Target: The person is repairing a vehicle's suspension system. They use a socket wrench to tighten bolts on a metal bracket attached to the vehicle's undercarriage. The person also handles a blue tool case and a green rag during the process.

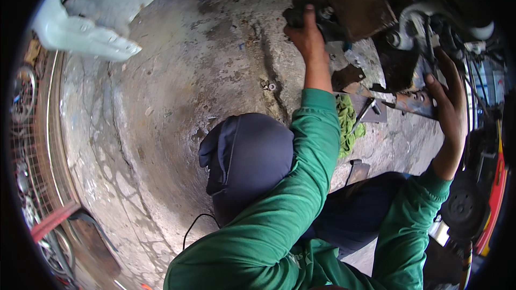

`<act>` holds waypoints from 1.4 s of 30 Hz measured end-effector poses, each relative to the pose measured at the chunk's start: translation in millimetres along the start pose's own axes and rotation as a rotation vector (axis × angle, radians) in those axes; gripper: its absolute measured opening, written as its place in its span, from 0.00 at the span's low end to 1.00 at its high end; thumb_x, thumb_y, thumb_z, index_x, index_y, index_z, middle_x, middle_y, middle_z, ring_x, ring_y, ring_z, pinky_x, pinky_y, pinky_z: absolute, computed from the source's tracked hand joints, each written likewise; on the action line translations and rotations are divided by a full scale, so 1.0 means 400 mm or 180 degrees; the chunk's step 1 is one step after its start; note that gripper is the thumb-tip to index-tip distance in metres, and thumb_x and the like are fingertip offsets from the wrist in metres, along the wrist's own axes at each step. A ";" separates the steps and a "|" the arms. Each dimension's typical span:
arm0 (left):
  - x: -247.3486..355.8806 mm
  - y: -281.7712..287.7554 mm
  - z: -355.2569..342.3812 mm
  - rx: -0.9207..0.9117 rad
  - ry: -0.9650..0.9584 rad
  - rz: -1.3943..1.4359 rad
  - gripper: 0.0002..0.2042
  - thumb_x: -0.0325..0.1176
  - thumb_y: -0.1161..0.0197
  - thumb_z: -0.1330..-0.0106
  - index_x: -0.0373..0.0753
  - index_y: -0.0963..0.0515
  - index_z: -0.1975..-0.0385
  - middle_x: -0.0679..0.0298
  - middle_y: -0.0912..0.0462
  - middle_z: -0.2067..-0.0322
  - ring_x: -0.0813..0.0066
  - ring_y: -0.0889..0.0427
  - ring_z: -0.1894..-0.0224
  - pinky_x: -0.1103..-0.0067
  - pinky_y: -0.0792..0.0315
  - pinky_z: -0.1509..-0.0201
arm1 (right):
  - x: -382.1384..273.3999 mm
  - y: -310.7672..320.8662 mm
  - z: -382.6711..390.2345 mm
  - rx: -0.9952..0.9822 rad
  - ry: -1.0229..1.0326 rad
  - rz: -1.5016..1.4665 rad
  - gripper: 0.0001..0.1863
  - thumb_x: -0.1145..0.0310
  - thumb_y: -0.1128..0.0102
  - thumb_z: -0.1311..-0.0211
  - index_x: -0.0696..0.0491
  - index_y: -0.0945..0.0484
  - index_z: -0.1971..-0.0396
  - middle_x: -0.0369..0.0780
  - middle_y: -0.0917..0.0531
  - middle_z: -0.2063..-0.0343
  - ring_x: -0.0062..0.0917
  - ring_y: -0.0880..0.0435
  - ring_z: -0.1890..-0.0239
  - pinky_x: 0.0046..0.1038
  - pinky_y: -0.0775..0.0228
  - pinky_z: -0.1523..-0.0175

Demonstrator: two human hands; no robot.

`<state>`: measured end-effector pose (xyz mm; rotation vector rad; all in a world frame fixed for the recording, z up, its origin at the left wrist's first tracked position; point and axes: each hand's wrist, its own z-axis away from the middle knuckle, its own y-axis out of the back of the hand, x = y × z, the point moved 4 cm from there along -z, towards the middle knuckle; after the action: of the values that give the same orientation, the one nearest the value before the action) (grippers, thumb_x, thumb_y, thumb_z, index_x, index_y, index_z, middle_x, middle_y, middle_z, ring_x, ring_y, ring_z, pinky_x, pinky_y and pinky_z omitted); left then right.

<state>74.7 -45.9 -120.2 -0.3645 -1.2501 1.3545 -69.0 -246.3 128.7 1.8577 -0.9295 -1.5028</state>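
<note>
My left hand point(310, 43) reaches far forward, with its thumb up and its fingers wrapped round a dark, blocky object point(294, 17); shadow hides what kind it is. At the right, my right hand point(450, 94) is curled at a dark, worn metal assembly, its thumb near a rusty metal bracket point(413, 103). What lies between its thumb and fingers cannot be made out. A light grey curved metal arm point(411, 21) is just beyond that hand. Between my arms, a metal hand tool point(364, 114) lies by a crumpled green cloth point(345, 129).
Stained, cracked concrete floor point(161, 113) spreads to the left. A pale green body panel point(91, 35) juts in at the upper left. Along the left edge stands a wire-mesh frame point(51, 129). A round black part point(461, 204) and a red bar point(495, 196) are at the right.
</note>
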 end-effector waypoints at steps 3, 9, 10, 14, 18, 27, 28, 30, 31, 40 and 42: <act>-0.001 -0.001 -0.002 -0.0121 0.0114 0.0040 0.42 0.46 0.25 0.39 0.27 0.44 0.36 0.44 0.32 0.39 0.55 0.26 0.38 0.65 0.26 0.36 | -0.013 -0.002 0.007 0.0145 -0.0019 0.0047 0.33 0.63 0.31 0.32 0.56 0.31 0.30 0.48 0.27 0.33 0.33 0.22 0.37 0.33 0.28 0.35; 0.000 -0.009 -0.001 -0.0318 0.0048 0.0046 0.43 0.47 0.26 0.39 0.26 0.45 0.37 0.41 0.33 0.39 0.52 0.24 0.39 0.60 0.20 0.38 | -0.028 -0.006 0.017 0.0167 -0.0023 -0.0160 0.33 0.63 0.30 0.33 0.57 0.30 0.31 0.48 0.24 0.35 0.32 0.23 0.36 0.33 0.28 0.36; 0.001 -0.011 -0.001 -0.0329 0.0054 0.0054 0.43 0.47 0.26 0.39 0.26 0.45 0.37 0.41 0.33 0.39 0.52 0.24 0.40 0.60 0.20 0.38 | -0.029 -0.002 0.017 0.0146 0.0013 -0.0105 0.33 0.64 0.30 0.33 0.57 0.30 0.31 0.48 0.24 0.35 0.32 0.23 0.36 0.33 0.28 0.36; 0.002 -0.009 -0.008 -0.0376 0.0083 0.0112 0.42 0.46 0.25 0.39 0.26 0.45 0.37 0.41 0.32 0.39 0.51 0.23 0.40 0.60 0.20 0.39 | -0.033 -0.003 0.020 0.0138 0.0097 -0.0035 0.32 0.65 0.30 0.33 0.58 0.29 0.32 0.49 0.24 0.36 0.31 0.24 0.35 0.33 0.28 0.35; -0.001 -0.006 -0.008 -0.0149 0.0215 0.0010 0.42 0.46 0.25 0.39 0.26 0.44 0.38 0.42 0.30 0.40 0.52 0.22 0.41 0.60 0.19 0.39 | -0.028 -0.002 0.018 0.0164 0.0209 -0.0011 0.32 0.65 0.31 0.33 0.58 0.29 0.32 0.49 0.23 0.36 0.31 0.24 0.35 0.32 0.29 0.35; -0.007 0.002 -0.023 -0.0208 0.0356 -0.0010 0.40 0.46 0.25 0.39 0.28 0.42 0.38 0.44 0.29 0.39 0.54 0.21 0.43 0.61 0.20 0.40 | -0.030 -0.002 0.020 0.0193 0.0223 0.0083 0.31 0.65 0.30 0.33 0.56 0.28 0.33 0.48 0.23 0.36 0.32 0.22 0.37 0.33 0.27 0.37; -0.005 0.002 -0.026 -0.0240 0.0338 0.0010 0.40 0.46 0.25 0.39 0.27 0.41 0.39 0.44 0.29 0.39 0.54 0.21 0.43 0.61 0.20 0.40 | -0.030 -0.004 0.019 0.0211 0.0232 0.0086 0.31 0.64 0.30 0.33 0.56 0.28 0.33 0.48 0.22 0.37 0.31 0.22 0.38 0.33 0.27 0.37; -0.006 0.000 -0.034 -0.0304 0.0307 0.0052 0.40 0.46 0.25 0.39 0.27 0.41 0.39 0.44 0.28 0.40 0.54 0.20 0.43 0.61 0.20 0.41 | -0.029 -0.005 0.019 0.0250 0.0249 0.0100 0.31 0.63 0.30 0.34 0.55 0.27 0.33 0.48 0.21 0.38 0.31 0.21 0.39 0.33 0.25 0.38; -0.008 0.001 -0.038 -0.0315 0.0295 0.0068 0.40 0.47 0.25 0.39 0.27 0.41 0.39 0.44 0.28 0.40 0.54 0.20 0.43 0.61 0.20 0.41 | -0.030 -0.003 0.018 0.0257 0.0332 0.0186 0.31 0.62 0.30 0.34 0.55 0.27 0.33 0.48 0.20 0.39 0.30 0.20 0.39 0.33 0.25 0.39; -0.029 -0.003 -0.054 -0.0681 0.0297 0.0097 0.38 0.50 0.27 0.38 0.25 0.31 0.39 0.45 0.21 0.44 0.54 0.16 0.48 0.60 0.16 0.48 | -0.020 0.009 0.016 -0.0168 0.0212 0.0052 0.30 0.64 0.35 0.29 0.54 0.31 0.30 0.45 0.26 0.33 0.30 0.23 0.35 0.33 0.28 0.33; -0.037 0.001 -0.049 -0.0784 0.0402 -0.0457 0.33 0.61 0.40 0.34 0.44 0.26 0.37 0.61 0.21 0.41 0.60 0.22 0.39 0.57 0.29 0.36 | -0.093 0.035 0.018 0.0217 0.0548 0.1130 0.34 0.56 0.28 0.39 0.64 0.26 0.41 0.55 0.19 0.47 0.48 0.21 0.41 0.39 0.29 0.39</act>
<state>94.4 -49.9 -134.7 -0.5141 -1.3141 1.0426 -83.2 -224.7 159.9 1.7253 -1.1664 -1.0938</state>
